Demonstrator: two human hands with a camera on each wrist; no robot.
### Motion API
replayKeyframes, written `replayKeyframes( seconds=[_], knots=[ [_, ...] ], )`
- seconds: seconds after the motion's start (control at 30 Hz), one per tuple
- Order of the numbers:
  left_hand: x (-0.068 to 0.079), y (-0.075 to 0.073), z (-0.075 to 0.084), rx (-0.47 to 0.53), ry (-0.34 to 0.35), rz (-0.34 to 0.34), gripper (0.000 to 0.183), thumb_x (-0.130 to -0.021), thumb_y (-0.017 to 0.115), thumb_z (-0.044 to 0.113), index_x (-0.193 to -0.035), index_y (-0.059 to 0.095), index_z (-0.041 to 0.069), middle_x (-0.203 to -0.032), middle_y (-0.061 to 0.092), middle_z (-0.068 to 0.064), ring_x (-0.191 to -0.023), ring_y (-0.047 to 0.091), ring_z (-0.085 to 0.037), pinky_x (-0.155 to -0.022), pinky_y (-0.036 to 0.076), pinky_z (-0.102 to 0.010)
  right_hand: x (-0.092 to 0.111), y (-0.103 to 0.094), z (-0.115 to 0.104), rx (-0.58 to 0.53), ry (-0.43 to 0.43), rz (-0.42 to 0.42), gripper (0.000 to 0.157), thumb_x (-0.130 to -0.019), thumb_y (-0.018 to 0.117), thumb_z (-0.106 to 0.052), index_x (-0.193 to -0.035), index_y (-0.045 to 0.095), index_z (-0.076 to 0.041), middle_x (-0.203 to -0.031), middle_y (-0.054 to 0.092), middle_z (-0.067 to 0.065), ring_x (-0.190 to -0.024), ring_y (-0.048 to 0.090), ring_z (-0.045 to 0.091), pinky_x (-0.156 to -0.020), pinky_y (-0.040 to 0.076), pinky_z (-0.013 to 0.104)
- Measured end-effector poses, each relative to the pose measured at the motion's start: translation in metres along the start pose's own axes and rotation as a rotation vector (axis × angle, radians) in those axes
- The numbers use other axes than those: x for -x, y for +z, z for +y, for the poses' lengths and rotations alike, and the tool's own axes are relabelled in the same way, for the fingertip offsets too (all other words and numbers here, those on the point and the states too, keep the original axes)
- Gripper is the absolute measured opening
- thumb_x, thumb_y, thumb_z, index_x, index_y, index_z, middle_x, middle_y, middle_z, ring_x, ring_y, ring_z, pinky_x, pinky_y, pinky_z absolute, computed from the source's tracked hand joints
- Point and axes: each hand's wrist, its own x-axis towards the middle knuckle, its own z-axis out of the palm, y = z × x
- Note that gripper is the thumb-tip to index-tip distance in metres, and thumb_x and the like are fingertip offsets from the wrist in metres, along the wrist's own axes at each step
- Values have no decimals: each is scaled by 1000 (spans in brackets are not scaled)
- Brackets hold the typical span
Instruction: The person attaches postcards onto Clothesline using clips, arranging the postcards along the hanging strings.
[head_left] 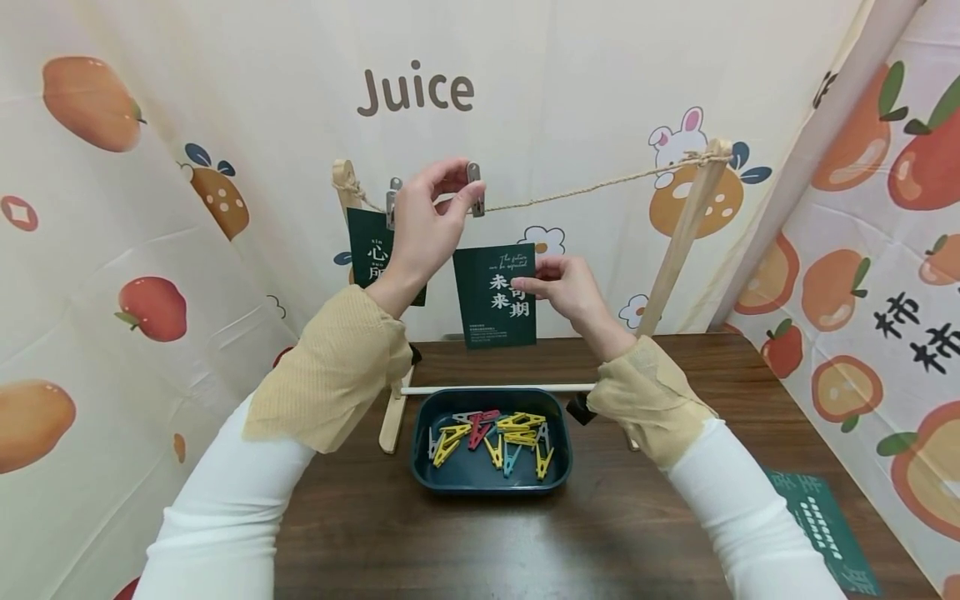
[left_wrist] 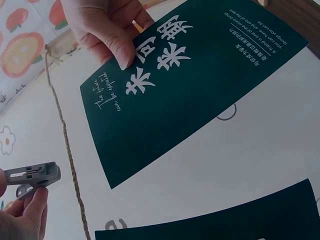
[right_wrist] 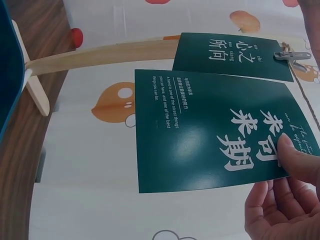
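My left hand (head_left: 433, 218) pinches a grey clothespin (head_left: 475, 190) beside the twine (head_left: 600, 187); in the left wrist view the clothespin (left_wrist: 36, 176) stands a little apart from the twine. With thumb and fingers, my right hand (head_left: 573, 293) grips a dark green card (head_left: 480, 292) by its right edge. White lettering covers the card's face, and it hangs in the air just below the twine. To its left, another green card (right_wrist: 200, 55) is fixed to the twine by a grey clothespin (right_wrist: 292, 56); my left forearm partly hides that card in the head view.
A dark blue tray (head_left: 491, 483) with several yellow, red, blue and grey clothespins sits on the wooden table (head_left: 480, 550). Wooden posts (head_left: 686, 225) carry the twine, and a white rod (head_left: 495, 388) runs low between them. Another green card (head_left: 825, 529) lies at the right.
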Motion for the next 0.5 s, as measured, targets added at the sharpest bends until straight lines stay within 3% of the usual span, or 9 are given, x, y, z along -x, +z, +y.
replayKeyframes(
  seconds=[0.3, 0.5],
  knots=[
    [-9, -5, 1, -45, -43, -36, 28, -85, 60, 14, -109, 60, 0, -99, 61, -11, -91, 57, -15, -82, 45, -23, -5, -1, -6, -25, -38, -4, 23, -77, 70, -17, -90, 64, 1, -79, 62, 4, -74, 53, 16, -66, 45, 27],
    [-14, -8, 0, -70, -56, -61, 29, -85, 60, 16, -109, 61, 1, -98, 61, -11, -92, 57, -16, -83, 45, -25, -8, -2, -10, -55, -47, 2, 20, -76, 70, -15, -88, 64, 1, -78, 64, 4, -74, 55, 15, -72, 46, 31]
  ],
)
